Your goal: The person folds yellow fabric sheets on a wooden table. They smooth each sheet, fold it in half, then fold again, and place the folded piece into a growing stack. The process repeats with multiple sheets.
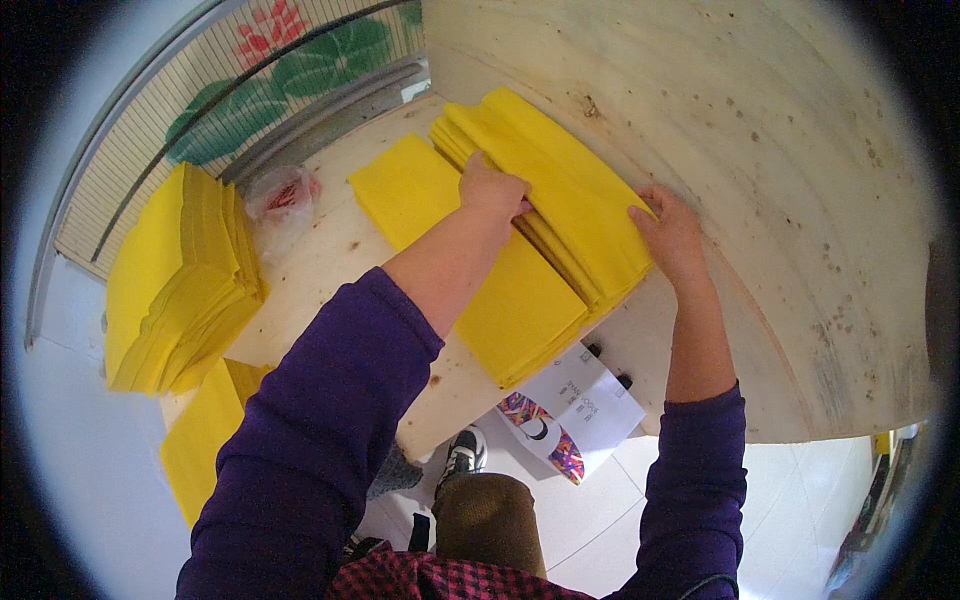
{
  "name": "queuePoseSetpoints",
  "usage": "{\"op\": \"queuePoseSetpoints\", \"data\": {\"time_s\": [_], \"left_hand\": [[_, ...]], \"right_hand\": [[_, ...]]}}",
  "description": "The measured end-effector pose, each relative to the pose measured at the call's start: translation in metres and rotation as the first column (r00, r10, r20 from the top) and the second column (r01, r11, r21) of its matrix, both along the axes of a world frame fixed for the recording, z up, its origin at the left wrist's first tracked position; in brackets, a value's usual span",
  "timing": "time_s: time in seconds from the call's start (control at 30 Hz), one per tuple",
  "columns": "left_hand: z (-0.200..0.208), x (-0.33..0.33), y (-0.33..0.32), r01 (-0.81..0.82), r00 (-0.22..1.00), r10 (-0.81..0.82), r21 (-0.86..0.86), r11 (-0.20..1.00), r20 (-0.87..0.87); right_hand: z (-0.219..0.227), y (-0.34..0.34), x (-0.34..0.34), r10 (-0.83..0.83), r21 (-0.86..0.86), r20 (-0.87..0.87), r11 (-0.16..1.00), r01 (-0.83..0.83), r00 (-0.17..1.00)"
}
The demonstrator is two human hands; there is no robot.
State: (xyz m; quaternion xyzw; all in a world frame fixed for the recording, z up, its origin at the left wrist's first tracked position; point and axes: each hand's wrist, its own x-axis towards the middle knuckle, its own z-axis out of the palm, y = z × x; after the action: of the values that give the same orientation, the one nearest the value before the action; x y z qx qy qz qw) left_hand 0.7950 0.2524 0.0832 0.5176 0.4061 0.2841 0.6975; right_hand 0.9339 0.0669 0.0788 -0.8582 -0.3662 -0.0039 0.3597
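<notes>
A stack of folded yellow felt-like cloths (560, 180) leans across the middle of the wooden board. My left hand (493, 190) grips its left side, with the fingers pressed in along the layered edge. On the right side, my right hand (672, 238) has its thumb on top of the stack's edge; the other fingers are partly hidden behind it. Just to the left and nearer me lies a flat yellow cloth pile (500, 310), which passes under my left forearm and partly beneath the held stack.
A tall yellow cloth stack (175, 290) stands at the far left, with another yellow piece (205, 430) below it. A clear plastic bag (283, 193) lies beside them. The wooden board (800, 200) rises on the right. Under its near edge sits a white printed carton (590, 410).
</notes>
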Motion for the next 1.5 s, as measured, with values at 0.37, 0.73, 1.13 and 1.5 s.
{"op": "queuePoseSetpoints", "data": {"time_s": [0.37, 0.73, 1.13, 1.5], "left_hand": [[0.000, -0.001, -0.002, 0.007, 1.000, -0.007, 0.022, 1.000, -0.027], [0.002, -0.015, -0.004, 0.098, 0.986, -0.081, 0.114, 0.989, -0.146], [0.001, -0.041, 0.013, 0.462, 0.886, -0.074, 0.886, 0.034, -0.458], [0.012, -0.033, 0.015, 0.651, 0.699, 0.149, 0.537, -0.537, -0.699]], "right_hand": [[-0.002, -0.004, -0.006, -0.030, 0.027, 0.078, 0.999, 0.028, 0.996], [-0.052, -0.031, -0.083, -0.089, 0.689, -0.049, 0.718, 0.098, 0.995], [-0.061, -0.013, -0.102, 0.014, 0.752, -0.240, 0.634, 0.177, 0.971], [-0.067, -0.013, -0.099, -0.008, 0.728, -0.227, 0.663, 0.175, 0.974]]}}
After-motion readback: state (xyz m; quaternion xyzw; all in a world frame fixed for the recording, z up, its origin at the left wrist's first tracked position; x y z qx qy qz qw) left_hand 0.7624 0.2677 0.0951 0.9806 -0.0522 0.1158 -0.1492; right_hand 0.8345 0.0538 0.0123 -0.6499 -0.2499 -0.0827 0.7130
